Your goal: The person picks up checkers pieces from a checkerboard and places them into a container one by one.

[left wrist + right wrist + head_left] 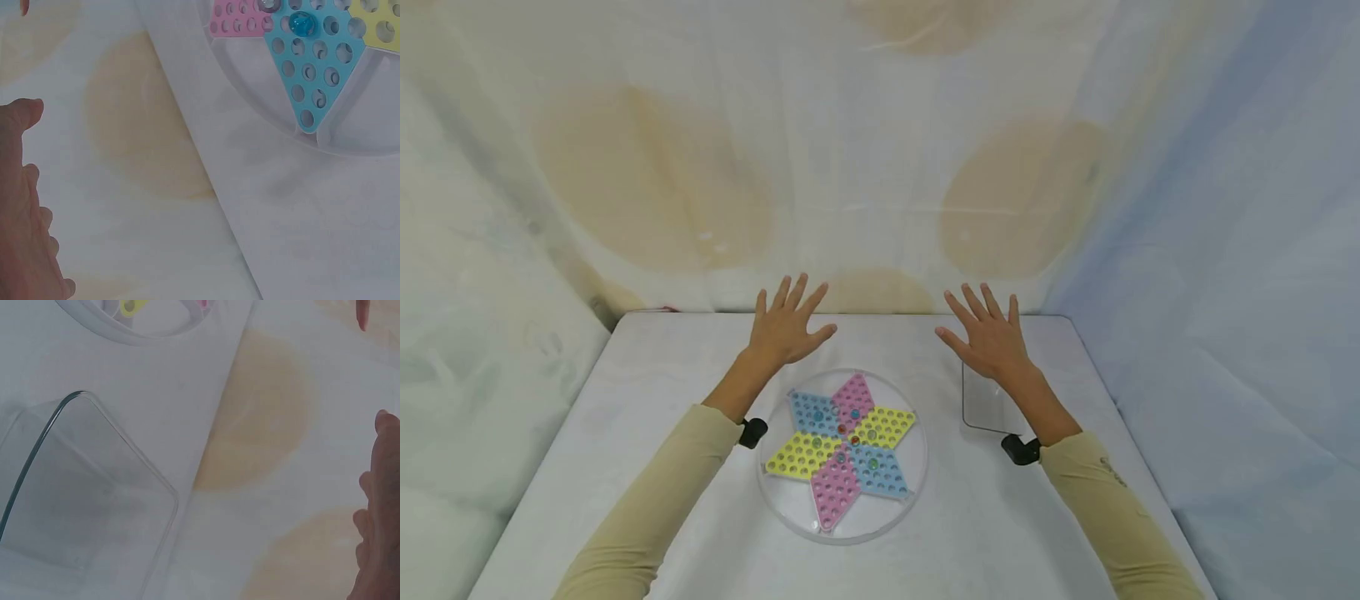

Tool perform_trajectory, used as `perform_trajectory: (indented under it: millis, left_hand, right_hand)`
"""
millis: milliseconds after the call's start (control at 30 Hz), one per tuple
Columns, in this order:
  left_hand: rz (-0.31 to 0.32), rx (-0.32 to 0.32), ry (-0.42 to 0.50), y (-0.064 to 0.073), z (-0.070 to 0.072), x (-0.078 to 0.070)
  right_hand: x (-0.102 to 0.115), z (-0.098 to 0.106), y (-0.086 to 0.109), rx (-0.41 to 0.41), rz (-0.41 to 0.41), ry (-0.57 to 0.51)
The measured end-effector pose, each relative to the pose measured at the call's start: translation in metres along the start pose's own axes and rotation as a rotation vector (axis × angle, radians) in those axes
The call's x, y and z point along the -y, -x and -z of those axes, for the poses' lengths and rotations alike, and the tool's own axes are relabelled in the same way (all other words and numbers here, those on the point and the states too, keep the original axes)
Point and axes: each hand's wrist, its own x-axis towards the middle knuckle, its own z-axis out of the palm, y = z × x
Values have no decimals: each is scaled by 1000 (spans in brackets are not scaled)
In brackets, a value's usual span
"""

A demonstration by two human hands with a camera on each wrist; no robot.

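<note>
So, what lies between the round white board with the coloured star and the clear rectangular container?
Only bare white tabletop separates the board and the container; the head view shows this.

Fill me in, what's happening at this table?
A person holds both hands out, fingers spread, toward the table's far edge. Neither the left hand nor the right hand is gripping anything. On the white table sits a round game board with a pink, yellow and blue six-pointed star; several marbles sit on it, mostly around its middle. A clear container stands to the board's right, partly behind the right hand and forearm.
</note>
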Motion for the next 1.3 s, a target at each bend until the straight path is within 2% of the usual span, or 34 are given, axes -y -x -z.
perform_trajectory:
  millis: [300, 600, 833, 1100, 1300]
  left_hand:
    - [-6, 2, -9, 4, -3, 2]
    - [-102, -26, 17, 20, -19, 9]
    - [-160, -15, 102, 40, -35, 19]
    - [-203, 5, 174, 66, -56, 27]
    - [-201, 12, 237, 82, -71, 31]
  right_hand:
    - [0, -1, 2, 5, -7, -14]
    - [3, 0, 15, -13, 18, -52]
    - [9, 0, 27, -51, 48, -179]
    - [17, -5, 44, -22, -15, -407]
    - [25, -12, 53, -75, 26, -453]
